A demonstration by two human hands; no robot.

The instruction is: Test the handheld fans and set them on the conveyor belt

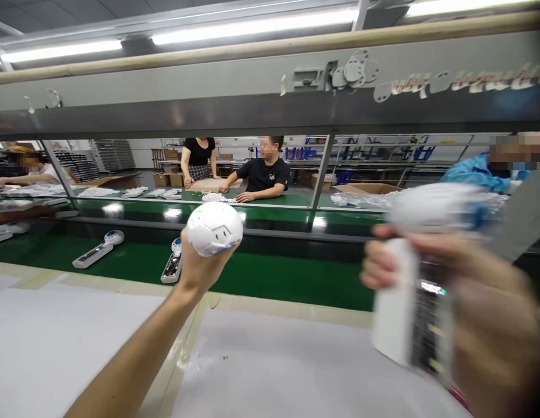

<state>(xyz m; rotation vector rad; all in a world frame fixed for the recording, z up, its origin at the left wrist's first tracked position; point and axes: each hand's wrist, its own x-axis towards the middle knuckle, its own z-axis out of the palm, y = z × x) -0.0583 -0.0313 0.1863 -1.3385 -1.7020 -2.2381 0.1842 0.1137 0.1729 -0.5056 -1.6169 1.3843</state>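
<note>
My left hand (200, 264) is raised over the far edge of the white bench, fingers closed round a round white dome-shaped shell (214, 227) with small slots in it. My right hand (465, 302), close to the camera and blurred, grips a white handheld device body (409, 313) with an open dark circuit board side and a rounded white head at the top. The two hands are apart, the left reaching forward toward the green conveyor belt (296, 278).
Two similar white devices (95, 251) (173, 264) lie on the green belt. A grey overhead frame (270, 87) spans the line. Beyond it, several people work at another green table with small white parts and cardboard boxes. White foam sheet (56, 337) covers my bench.
</note>
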